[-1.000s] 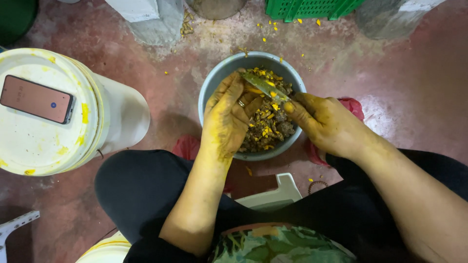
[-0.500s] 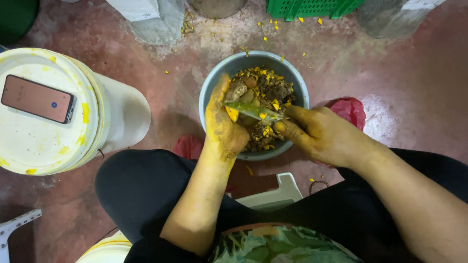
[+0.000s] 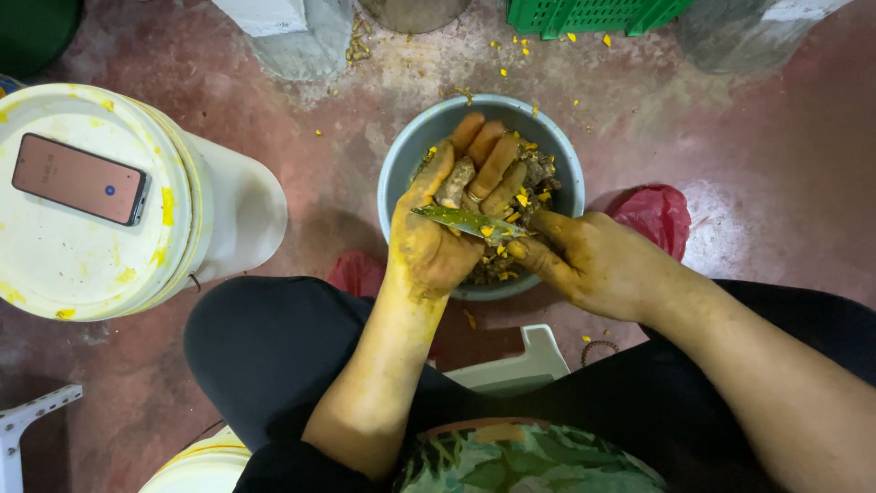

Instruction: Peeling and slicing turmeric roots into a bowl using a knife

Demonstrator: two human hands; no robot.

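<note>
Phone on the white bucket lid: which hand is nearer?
Left. The left hand cups a root piece over the grey bowl, on the phone's side. The right hand, gripping the knife, sits farther away.

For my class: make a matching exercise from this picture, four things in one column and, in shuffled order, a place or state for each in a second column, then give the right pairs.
Things
1. phone
2. knife
3. red plastic bag
4. root piece

Places or states
A. lying on the floor to the right of the grey bowl
B. held in the left hand
C. lying on the white bucket lid
D. gripped by the right hand

Pairs: 1-C, 2-D, 3-A, 4-B
</note>
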